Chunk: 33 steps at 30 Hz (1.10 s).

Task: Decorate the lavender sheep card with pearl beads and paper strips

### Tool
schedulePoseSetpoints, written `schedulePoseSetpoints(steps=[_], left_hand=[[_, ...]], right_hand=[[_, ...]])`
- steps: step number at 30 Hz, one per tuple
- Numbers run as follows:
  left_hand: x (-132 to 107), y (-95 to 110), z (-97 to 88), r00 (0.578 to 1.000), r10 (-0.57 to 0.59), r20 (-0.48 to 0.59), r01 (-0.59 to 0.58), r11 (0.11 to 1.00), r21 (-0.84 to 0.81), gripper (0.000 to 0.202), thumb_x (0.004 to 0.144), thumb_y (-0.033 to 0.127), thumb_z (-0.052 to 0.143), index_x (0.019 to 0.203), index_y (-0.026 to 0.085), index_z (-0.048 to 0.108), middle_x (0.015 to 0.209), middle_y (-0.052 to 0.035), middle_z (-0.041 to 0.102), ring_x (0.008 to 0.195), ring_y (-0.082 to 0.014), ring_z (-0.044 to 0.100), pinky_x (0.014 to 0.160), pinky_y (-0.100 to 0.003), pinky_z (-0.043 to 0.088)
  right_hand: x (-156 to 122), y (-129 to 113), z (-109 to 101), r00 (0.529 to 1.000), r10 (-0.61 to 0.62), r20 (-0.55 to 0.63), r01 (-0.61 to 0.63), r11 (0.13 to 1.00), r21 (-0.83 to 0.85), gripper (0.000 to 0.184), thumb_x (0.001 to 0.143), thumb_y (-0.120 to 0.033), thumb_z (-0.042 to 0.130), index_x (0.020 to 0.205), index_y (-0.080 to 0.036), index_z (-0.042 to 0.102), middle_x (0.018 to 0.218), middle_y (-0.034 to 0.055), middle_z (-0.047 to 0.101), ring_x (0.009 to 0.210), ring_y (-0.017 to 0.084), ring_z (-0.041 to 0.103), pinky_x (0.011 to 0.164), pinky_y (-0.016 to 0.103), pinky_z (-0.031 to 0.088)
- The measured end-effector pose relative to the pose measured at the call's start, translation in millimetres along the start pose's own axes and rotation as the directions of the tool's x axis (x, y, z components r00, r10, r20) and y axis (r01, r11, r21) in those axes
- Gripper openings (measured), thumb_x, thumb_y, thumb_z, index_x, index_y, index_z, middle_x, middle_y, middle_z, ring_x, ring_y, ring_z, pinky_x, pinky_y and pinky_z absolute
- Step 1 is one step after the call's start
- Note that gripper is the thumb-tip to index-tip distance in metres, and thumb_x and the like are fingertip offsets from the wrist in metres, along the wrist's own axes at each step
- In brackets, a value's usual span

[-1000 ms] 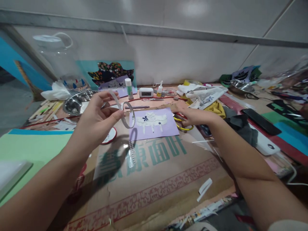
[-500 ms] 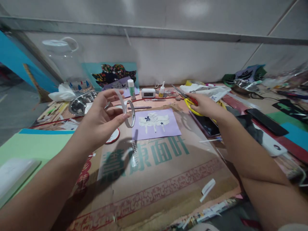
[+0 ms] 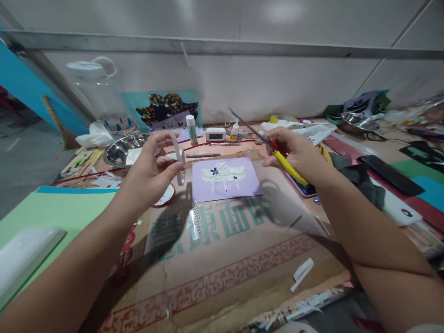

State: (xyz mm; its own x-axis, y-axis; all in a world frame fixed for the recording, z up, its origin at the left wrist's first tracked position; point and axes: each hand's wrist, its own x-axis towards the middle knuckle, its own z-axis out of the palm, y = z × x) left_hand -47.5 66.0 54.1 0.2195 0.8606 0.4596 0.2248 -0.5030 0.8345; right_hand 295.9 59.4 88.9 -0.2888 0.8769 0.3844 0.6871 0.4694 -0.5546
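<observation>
- Since a second ago, the right hand has picked the scissors up off the table and raised them. The left hand has kept its place, and its tape ring now shows edge-on.
- Right hand is closed around the yellow handles. The blades are shut or nearly so and point up and to the left, in the air above the far side of the table.
- Left hand pinches a white tape ring between thumb and fingertips, with a loose end of tape standing up from it.
- Tape ring is held in the air just left of a purple card, well apart from the scissor tips.
- Purple card lies flat between the two hands and bears a white lace shape with small dark flowers.
- Card rests on a sheet of cardboard printed with green characters.
- On the cardboard below the tape ring lies a short bead strip. A white paper scrap lies nearer the right forearm.
- Farther back stand a steel bowl, a glue stick and a small clock.
- To the right, beyond the right arm, a dark phone lies flat.
</observation>
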Motion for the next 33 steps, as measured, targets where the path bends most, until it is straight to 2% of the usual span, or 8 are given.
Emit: schedulePoseSetpoints(steps=[5, 10, 12, 17, 23, 26, 30, 33], left_hand=[[-2.9, 9.2, 4.5, 0.997, -0.075, 0.024, 0.075, 0.997, -0.007, 0.051, 0.086, 0.018, 0.069, 0.130, 0.031, 0.048, 0.124, -0.0057, 0.055, 0.073, -0.0112, 0.069, 0.064, -0.027, 0.061], [-0.8, 11.6, 1.2, 0.993, -0.098, 0.070, 0.103, 0.992, -0.070, 0.049, 0.085, 0.022, 0.070, 0.129, 0.030, 0.050, 0.127, -0.0077, 0.056, 0.065, -0.0088, 0.063, 0.047, -0.019, 0.054], [0.4, 11.2, -0.9, 0.987, -0.111, 0.118, 0.123, 0.987, -0.104, 0.048, 0.085, 0.021, 0.070, 0.128, 0.029, 0.052, 0.128, -0.0085, 0.056, 0.069, -0.0096, 0.064, 0.050, -0.020, 0.055], [-0.2, 10.8, 0.0, 0.970, -0.087, 0.227, 0.133, 0.971, -0.197, 0.055, 0.083, 0.017, 0.071, 0.132, 0.031, 0.052, 0.133, -0.0077, 0.056, 0.087, -0.0146, 0.065, 0.070, -0.028, 0.061], [-5.1, 14.7, 8.8, 0.984, 0.002, 0.176, 0.028, 0.985, -0.169, 0.054, 0.085, 0.017, 0.071, 0.132, 0.035, 0.052, 0.136, -0.0036, 0.055, 0.101, -0.0165, 0.064, 0.084, -0.030, 0.059], [-6.4, 18.8, 13.8, 0.986, -0.021, 0.164, 0.048, 0.985, -0.166, 0.054, 0.085, 0.018, 0.070, 0.133, 0.032, 0.050, 0.135, -0.0050, 0.055, 0.099, -0.0168, 0.065, 0.082, -0.030, 0.059], [-10.1, 20.5, 20.6, 0.974, -0.069, 0.216, 0.109, 0.978, -0.177, 0.056, 0.087, 0.017, 0.067, 0.137, 0.034, 0.046, 0.141, -0.0057, 0.051, 0.092, -0.0149, 0.065, 0.082, -0.031, 0.058], [-14.0, 19.8, 24.6, 0.969, -0.083, 0.232, 0.121, 0.981, -0.152, 0.059, 0.088, 0.018, 0.066, 0.140, 0.035, 0.044, 0.143, -0.0064, 0.050, 0.091, -0.0154, 0.063, 0.086, -0.034, 0.057]], right_hand=[[-2.8, -16.8, 0.1, 0.999, -0.041, 0.034, 0.047, 0.976, -0.213, 0.056, 0.078, -0.067, 0.068, 0.111, -0.021, 0.069, 0.083, 0.0040, 0.064, 0.071, 0.020, 0.054, 0.065, 0.031, 0.041], [-2.9, -14.7, -1.0, 0.999, -0.047, -0.013, 0.041, 0.961, -0.274, 0.057, 0.080, -0.069, 0.065, 0.113, -0.023, 0.069, 0.083, 0.0045, 0.065, 0.071, 0.021, 0.055, 0.065, 0.031, 0.042], [-3.0, -14.2, -0.7, 0.999, -0.045, -0.003, 0.043, 0.960, -0.276, 0.057, 0.080, -0.068, 0.066, 0.114, -0.022, 0.069, 0.086, 0.0055, 0.065, 0.072, 0.022, 0.056, 0.066, 0.032, 0.043], [-2.6, -10.3, 1.9, 0.994, -0.090, 0.060, 0.102, 0.960, -0.261, 0.059, 0.080, -0.064, 0.069, 0.120, -0.021, 0.067, 0.094, 0.0079, 0.067, 0.079, 0.024, 0.058, 0.069, 0.033, 0.044], [-2.1, -3.1, 4.2, 0.968, -0.173, 0.180, 0.212, 0.951, -0.226, 0.071, 0.078, -0.063, 0.072, 0.132, -0.019, 0.060, 0.108, 0.0118, 0.064, 0.086, 0.025, 0.058, 0.072, 0.032, 0.045], [-4.0, -9.6, 7.2, 0.961, -0.181, 0.210, 0.224, 0.953, -0.206, 0.068, 0.079, -0.061, 0.073, 0.133, -0.022, 0.060, 0.112, 0.0122, 0.065, 0.093, 0.027, 0.060, 0.076, 0.034, 0.046], [-5.9, -20.6, 13.0, 0.943, -0.219, 0.250, 0.277, 0.933, -0.230, 0.056, 0.083, -0.055, 0.072, 0.130, -0.026, 0.064, 0.114, 0.0107, 0.067, 0.097, 0.027, 0.062, 0.079, 0.033, 0.045], [-6.4, -22.5, 16.9, 0.936, -0.234, 0.264, 0.302, 0.918, -0.257, 0.052, 0.082, -0.055, 0.072, 0.123, -0.025, 0.068, 0.112, 0.0113, 0.068, 0.096, 0.026, 0.062, 0.077, 0.033, 0.044]])
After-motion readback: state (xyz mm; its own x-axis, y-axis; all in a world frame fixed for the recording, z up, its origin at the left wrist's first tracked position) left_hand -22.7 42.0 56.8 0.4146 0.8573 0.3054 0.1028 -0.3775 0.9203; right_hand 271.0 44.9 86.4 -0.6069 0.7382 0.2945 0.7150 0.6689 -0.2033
